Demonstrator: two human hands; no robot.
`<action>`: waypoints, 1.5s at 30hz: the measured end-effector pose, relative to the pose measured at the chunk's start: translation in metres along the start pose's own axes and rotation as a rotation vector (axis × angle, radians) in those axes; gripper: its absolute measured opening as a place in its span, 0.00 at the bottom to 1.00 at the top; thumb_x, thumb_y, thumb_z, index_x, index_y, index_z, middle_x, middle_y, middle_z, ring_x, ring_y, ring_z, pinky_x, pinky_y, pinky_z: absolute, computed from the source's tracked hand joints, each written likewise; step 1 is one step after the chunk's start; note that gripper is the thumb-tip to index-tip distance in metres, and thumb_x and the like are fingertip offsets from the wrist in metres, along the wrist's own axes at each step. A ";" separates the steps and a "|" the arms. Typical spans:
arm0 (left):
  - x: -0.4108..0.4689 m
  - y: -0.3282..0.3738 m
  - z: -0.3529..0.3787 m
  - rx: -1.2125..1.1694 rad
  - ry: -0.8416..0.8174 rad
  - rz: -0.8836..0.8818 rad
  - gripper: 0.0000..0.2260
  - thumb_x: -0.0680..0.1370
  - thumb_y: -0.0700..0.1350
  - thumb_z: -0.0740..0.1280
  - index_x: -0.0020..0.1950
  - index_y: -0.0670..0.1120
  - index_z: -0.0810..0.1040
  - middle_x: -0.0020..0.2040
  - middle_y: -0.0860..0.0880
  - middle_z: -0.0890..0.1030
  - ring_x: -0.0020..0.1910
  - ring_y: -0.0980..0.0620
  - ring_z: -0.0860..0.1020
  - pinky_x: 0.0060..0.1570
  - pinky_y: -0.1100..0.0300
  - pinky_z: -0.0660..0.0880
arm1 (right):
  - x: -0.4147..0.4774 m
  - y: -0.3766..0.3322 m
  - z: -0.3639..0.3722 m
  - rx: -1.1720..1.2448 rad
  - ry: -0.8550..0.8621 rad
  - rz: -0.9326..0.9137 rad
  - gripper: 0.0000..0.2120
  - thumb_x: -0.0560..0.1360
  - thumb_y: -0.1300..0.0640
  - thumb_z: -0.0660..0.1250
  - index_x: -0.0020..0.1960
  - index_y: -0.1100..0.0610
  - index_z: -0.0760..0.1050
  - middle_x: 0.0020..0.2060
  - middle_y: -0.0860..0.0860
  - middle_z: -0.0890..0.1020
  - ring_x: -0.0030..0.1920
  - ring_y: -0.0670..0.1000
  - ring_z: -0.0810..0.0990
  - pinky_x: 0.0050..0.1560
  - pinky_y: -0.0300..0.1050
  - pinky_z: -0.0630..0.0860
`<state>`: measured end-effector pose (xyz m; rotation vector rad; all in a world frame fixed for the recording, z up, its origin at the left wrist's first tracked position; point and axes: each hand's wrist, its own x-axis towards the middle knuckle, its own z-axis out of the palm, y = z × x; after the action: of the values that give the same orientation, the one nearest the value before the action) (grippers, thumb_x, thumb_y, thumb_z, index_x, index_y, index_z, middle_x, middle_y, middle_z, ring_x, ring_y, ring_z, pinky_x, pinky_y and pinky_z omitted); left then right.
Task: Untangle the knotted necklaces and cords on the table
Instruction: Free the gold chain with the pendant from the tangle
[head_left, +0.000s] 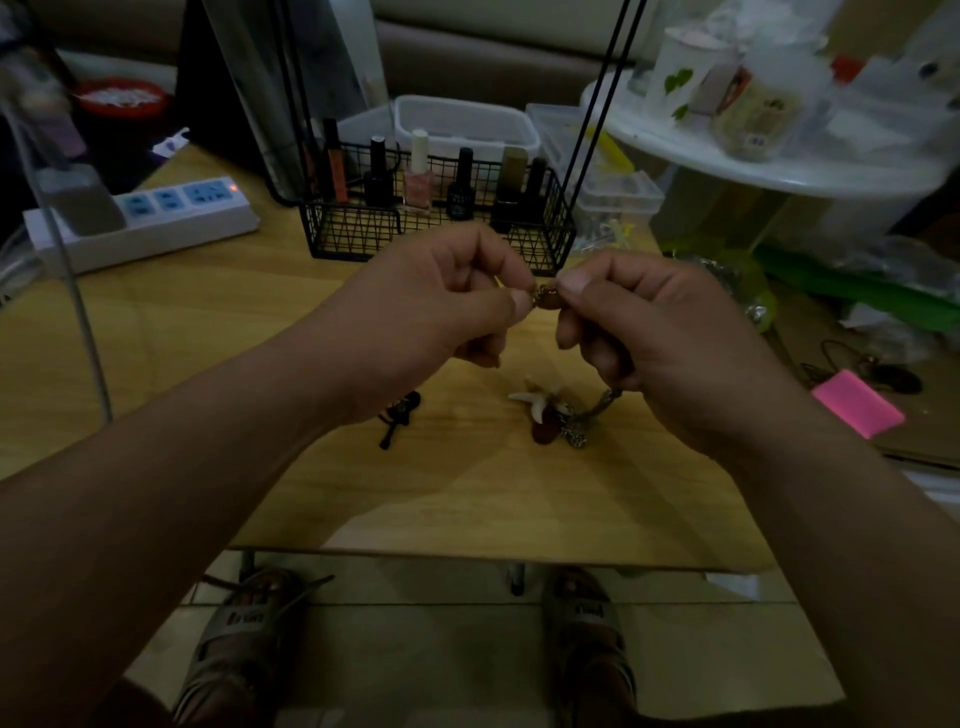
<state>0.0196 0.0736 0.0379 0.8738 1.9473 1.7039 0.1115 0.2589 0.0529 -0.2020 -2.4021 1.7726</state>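
Two hands were held above a pale wood-grain table (156, 338). At far left lay a white plastic power strip (145, 218). A short black cord (400, 415) lay on the tabletop below the left hand (441, 306), apart from it. That hand pinched, thumb against forefinger, one side of a small brown-and-metal knot (544, 299). The right hand (649, 332) pinched the opposite side likewise. From under the right hand a metal link chain (605, 402) dropped to a pendant cluster (545, 415) on the table: pale tooth-like shapes and a smooth reddish-brown bead.
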 end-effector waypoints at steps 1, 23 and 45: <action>-0.001 0.001 0.000 0.026 0.000 0.011 0.03 0.80 0.38 0.70 0.53 0.43 0.80 0.36 0.47 0.80 0.38 0.51 0.81 0.42 0.59 0.81 | 0.000 0.000 0.000 0.001 0.000 0.001 0.09 0.83 0.55 0.66 0.45 0.54 0.80 0.35 0.52 0.82 0.29 0.46 0.71 0.27 0.37 0.66; -0.007 0.008 -0.004 -0.018 -0.150 -0.058 0.02 0.83 0.37 0.66 0.54 0.40 0.77 0.32 0.45 0.81 0.39 0.41 0.87 0.42 0.55 0.82 | 0.007 0.002 0.004 0.136 -0.019 0.002 0.09 0.82 0.53 0.66 0.47 0.58 0.77 0.37 0.52 0.78 0.28 0.48 0.63 0.28 0.42 0.57; -0.008 0.006 0.003 -0.178 -0.161 -0.119 0.07 0.88 0.45 0.56 0.55 0.43 0.70 0.39 0.38 0.85 0.44 0.35 0.87 0.45 0.47 0.84 | 0.000 -0.001 0.001 -0.169 -0.097 -0.115 0.06 0.76 0.56 0.72 0.52 0.53 0.79 0.42 0.44 0.80 0.37 0.42 0.76 0.36 0.36 0.72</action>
<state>0.0281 0.0708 0.0430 0.7879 1.6796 1.6543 0.1115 0.2577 0.0540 0.0034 -2.5752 1.5658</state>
